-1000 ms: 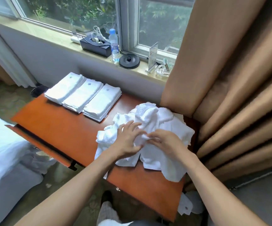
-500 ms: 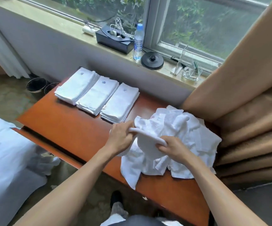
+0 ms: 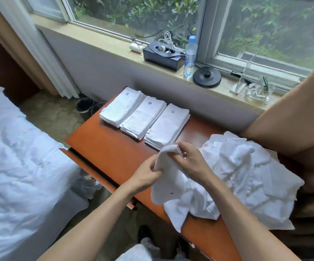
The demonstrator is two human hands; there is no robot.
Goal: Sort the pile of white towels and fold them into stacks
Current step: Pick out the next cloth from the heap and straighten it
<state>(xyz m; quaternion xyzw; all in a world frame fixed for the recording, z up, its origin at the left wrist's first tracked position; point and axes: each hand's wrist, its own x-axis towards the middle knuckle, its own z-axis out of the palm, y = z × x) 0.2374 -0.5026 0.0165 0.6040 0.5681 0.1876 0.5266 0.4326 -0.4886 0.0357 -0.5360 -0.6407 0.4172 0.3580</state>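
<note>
Towel (image 3: 166, 182) in play, white, lifted just right of the frame's centre, above the near edge of the orange-brown bench (image 3: 114, 151). Left grip (image 3: 144, 176) is clamped on its left edge, fingers curled into the cloth. Right grip (image 3: 192, 162) pinches the top fold, thumb and fingers closed on it. The cloth drapes down between the two and its lower end meets the loose pile (image 3: 246, 181). One small dark mark shows low on the towel.

That pile sits right of centre, crumpled, spilling over the bench's near edge, with one red emblem showing on its upper left.

Count the finished work: three folded stacks, side by side and touching, at the upper middle of the bench. First stack (image 3: 122, 108), farthest left, carries a red emblem. Second stack (image 3: 143, 117) shows a blue one. Third stack (image 3: 166, 127), nearest the hands, has a fainter mark.

Up top, the window sill (image 3: 99, 37) holds one black box (image 3: 161, 57) with white cable coiled in it, one water bottle (image 3: 190, 57) just beside it, one black round base (image 3: 207, 77) and one clear glass tray (image 3: 259, 91). Two dark bins (image 3: 84, 104) stand on the floor left of the bench. One bed (image 3: 20, 166) with white bedding fills the left side. Tan curtain (image 3: 293, 119) hangs at the right, behind the pile.
</note>
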